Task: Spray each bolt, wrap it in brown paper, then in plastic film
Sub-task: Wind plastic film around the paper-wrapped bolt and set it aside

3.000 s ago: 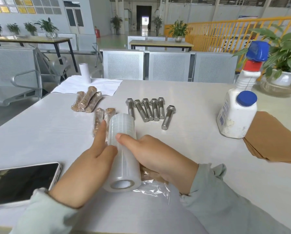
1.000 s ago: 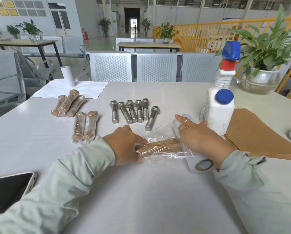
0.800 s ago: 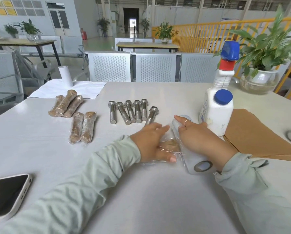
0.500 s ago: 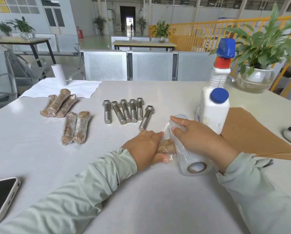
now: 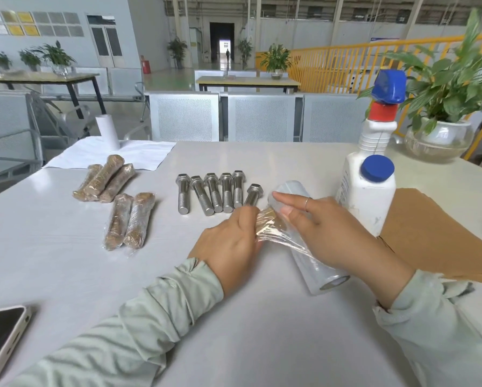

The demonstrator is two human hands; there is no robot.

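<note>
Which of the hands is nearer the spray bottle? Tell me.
Right. The right hand lies on the film roll just beside the spray bottle; the left hand is farther off, beyond the roll.

We see bare bolts [image 5: 214, 192] mid-table, wrapped bolts [image 5: 114, 199] to their left, spray bottle [image 5: 369, 174] to their right.

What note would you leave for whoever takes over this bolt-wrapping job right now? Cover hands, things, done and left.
Left hand holds the paper-wrapped bolt, partly in film.
Right hand grips the film roll lying on the table.
Done: five wrapped bolts at left.
Left: finish this one, then six bare bolts; spray bottle and brown paper sit at right.
</note>
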